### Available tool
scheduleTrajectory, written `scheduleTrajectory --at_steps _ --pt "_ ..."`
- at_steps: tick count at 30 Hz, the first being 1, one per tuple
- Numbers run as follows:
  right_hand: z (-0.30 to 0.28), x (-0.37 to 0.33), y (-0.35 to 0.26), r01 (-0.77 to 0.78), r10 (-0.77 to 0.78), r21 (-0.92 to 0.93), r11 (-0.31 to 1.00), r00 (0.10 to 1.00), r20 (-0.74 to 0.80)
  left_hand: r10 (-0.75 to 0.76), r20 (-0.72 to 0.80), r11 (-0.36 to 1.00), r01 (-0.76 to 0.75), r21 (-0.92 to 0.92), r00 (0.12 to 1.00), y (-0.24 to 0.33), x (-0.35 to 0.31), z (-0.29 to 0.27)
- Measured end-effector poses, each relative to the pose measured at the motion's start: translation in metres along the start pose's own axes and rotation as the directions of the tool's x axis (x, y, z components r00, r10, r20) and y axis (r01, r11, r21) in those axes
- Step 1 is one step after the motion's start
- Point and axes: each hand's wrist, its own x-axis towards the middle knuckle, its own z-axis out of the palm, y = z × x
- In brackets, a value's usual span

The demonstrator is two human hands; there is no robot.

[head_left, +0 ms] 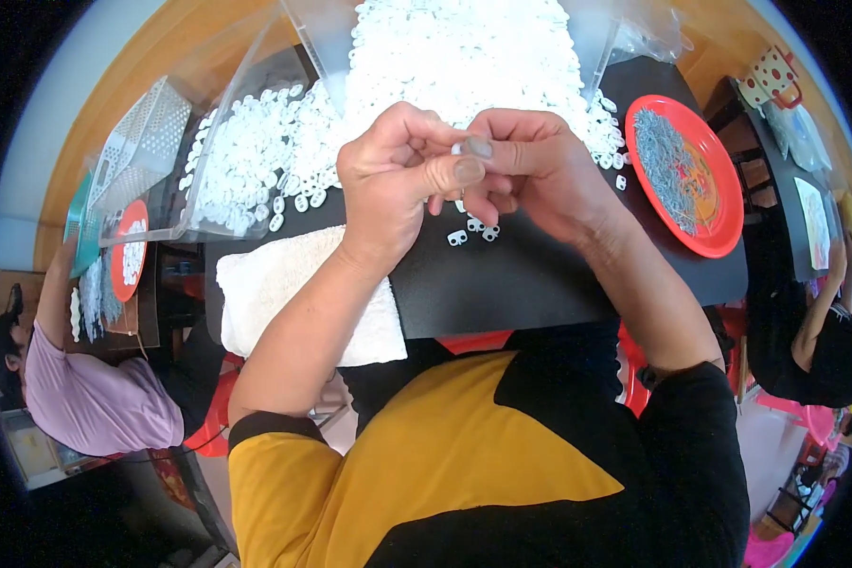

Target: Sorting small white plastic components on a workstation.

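My left hand (398, 175) and my right hand (538, 170) meet above the black table, fingertips pinched together. Between them shows a bit of a small white plastic piece (457, 149); the fingers hide most of it. Just below the hands, a few loose white two-holed plastic pieces (457, 239) lie on the tabletop. Beyond them spreads a large bright heap of such pieces (464, 66). On the right, a red plate (724, 222) carries a pile of thin grey metal pins (665, 170).
A folded white towel (275, 284) lies on the black table (502, 293), partly beneath my left forearm. Clear plastic bin walls (246, 114) stand at the far left, near a white perforated basket (142, 142). Co-workers sit left, in a lilac shirt (95, 398), and right, in black.
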Motion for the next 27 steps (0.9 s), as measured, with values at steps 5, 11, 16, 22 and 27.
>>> scheduleTrajectory --at_steps 5,11,16,22,27 --pt "-0.005 0.007 -0.001 0.068 -0.110 -0.192 0.979 0.971 -0.214 0.071 -0.278 0.987 -0.028 0.157 0.958 0.025 0.008 0.001" --pt "-0.036 -0.002 -0.029 0.288 -0.385 -0.286 0.914 0.836 -0.390 0.697 -0.516 0.701 -0.322 0.636 0.498 0.113 0.037 -0.085" --pt "-0.026 -0.050 -0.076 0.040 -0.223 -0.399 0.916 0.878 -0.424 0.751 -0.465 0.474 0.107 0.874 0.469 0.094 0.044 -0.085" --pt "-0.075 -0.096 -0.038 -0.274 -0.573 -0.958 0.087 0.773 -0.273 0.773 -0.308 0.517 -0.270 0.813 0.554 0.048 0.036 -0.042" --pt "-0.083 -0.114 -0.010 -0.441 -0.539 -0.813 -0.381 0.820 -0.193 0.058 0.136 0.601 -0.143 0.786 0.989 0.029 0.022 -0.013"
